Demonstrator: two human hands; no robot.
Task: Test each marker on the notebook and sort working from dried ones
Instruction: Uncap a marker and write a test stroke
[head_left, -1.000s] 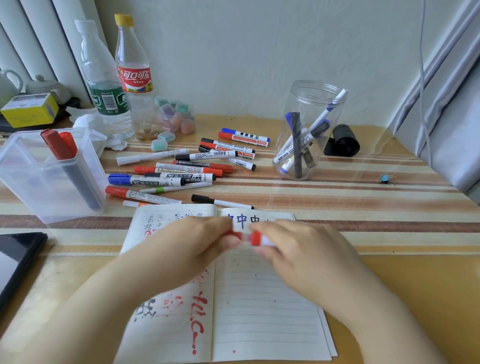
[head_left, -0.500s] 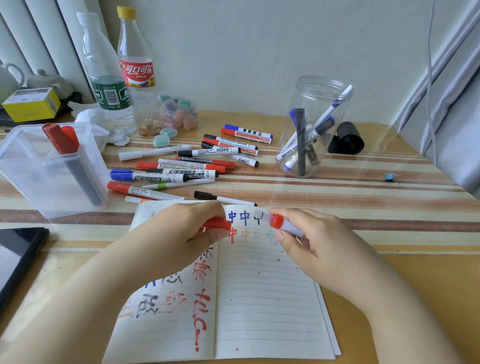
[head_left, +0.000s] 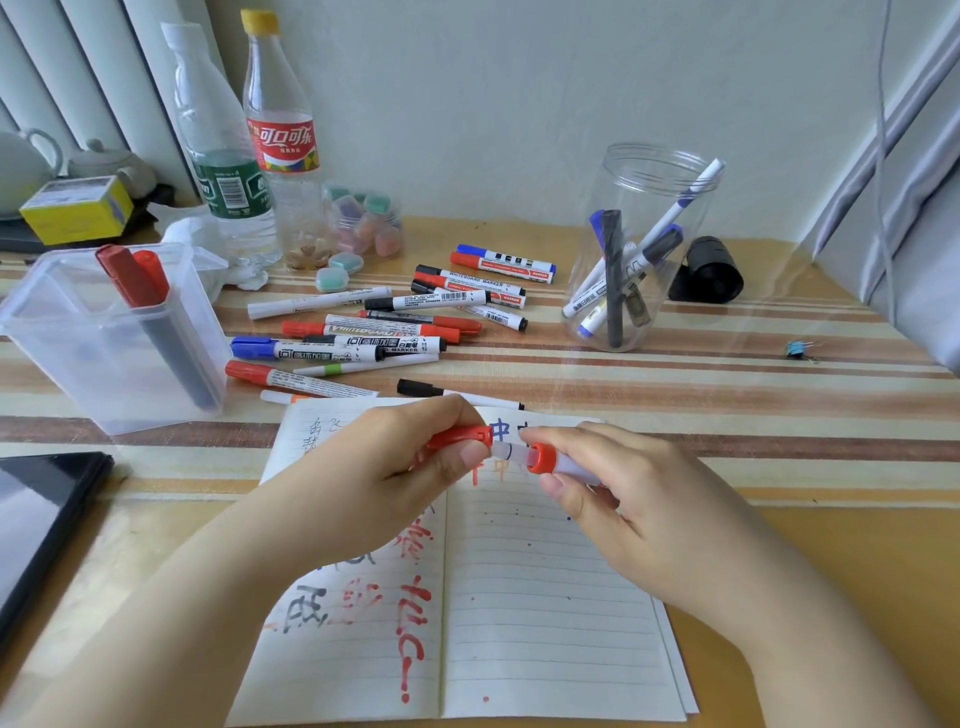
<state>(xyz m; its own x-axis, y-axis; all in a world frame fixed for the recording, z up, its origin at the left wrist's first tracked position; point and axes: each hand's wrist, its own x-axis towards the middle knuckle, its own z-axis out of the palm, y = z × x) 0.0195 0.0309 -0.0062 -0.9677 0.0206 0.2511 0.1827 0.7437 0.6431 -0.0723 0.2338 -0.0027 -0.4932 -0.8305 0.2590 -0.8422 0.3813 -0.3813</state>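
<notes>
Red plastic cap (head_left: 460, 435) sits pinched in the left hand (head_left: 395, 467), half buried under the curled fingers, while the right hand (head_left: 623, 499) pinches the white-barrelled marker with the red collar (head_left: 543, 460), its tail lost inside the palm. Cap mouth and marker tip are almost touching now, just above the top edge of the open lined notebook (head_left: 545, 597), where half a second ago a clear gap lay between them. The tip itself is too blurred to read. Both hands cover the upper lines of the pages, so only part of the blue and red test writing shows; the notebook's lower edge is cut off by the frame. Behind it lies the loose heap of whiteboard markers (head_left: 395, 332) on the striped table (head_left: 675, 384), close to the notebook's far edge. The clear rectangular plastic bin holding red-capped markers (head_left: 114, 338) stands at left, the clear round jar of markers (head_left: 639, 249) at right rear, with open striped table between jar and notebook. A dark tablet (head_left: 41, 525) is cropped at the left edge.
</notes>
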